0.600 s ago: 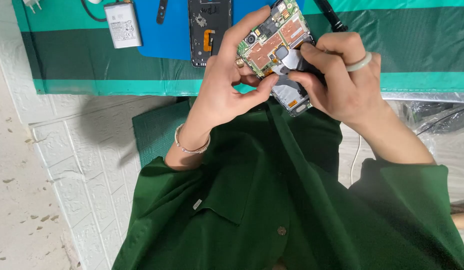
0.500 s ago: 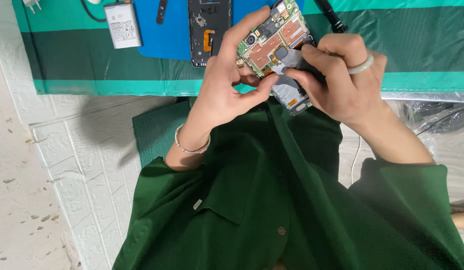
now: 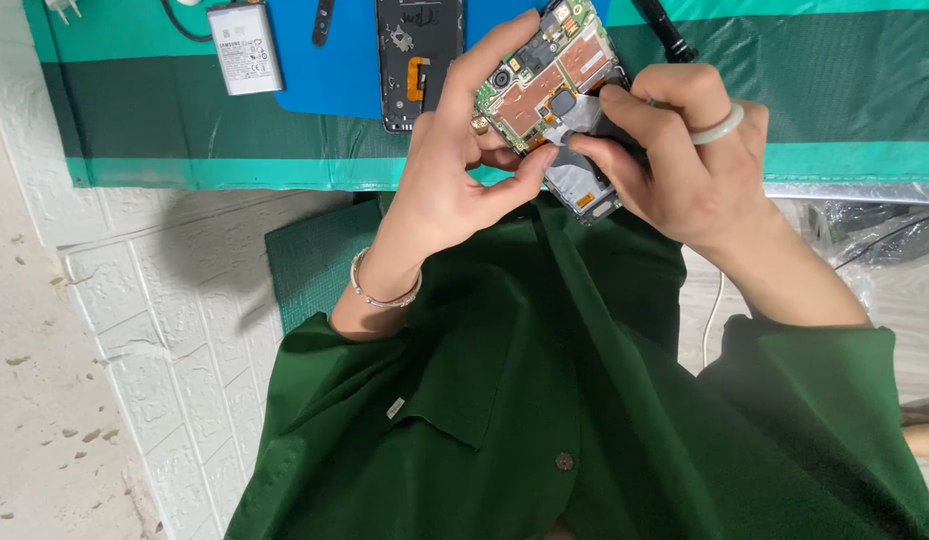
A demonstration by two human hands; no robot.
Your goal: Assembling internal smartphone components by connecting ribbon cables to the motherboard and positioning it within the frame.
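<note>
Hands gripping opened phone [image 3: 560,95] at upper centre of frame: left hand [image 3: 450,170] pinching its edge, right hand [image 3: 675,150] pressing fingertips onto circuit board. Risking slip or cracked board w/ too much force.

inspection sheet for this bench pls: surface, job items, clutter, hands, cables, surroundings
Surface: green mat with blue pad on it.
Job's things: opened phone, circuit board showing, held above the lap.
Clutter: grey battery, dark phone frame, black tool on the mat.
Grippers: left hand grips the phone's edge; right hand pinches at its board.
Cables: black cable by the battery.
Surroundings: pale tiled floor, green garment.
</note>
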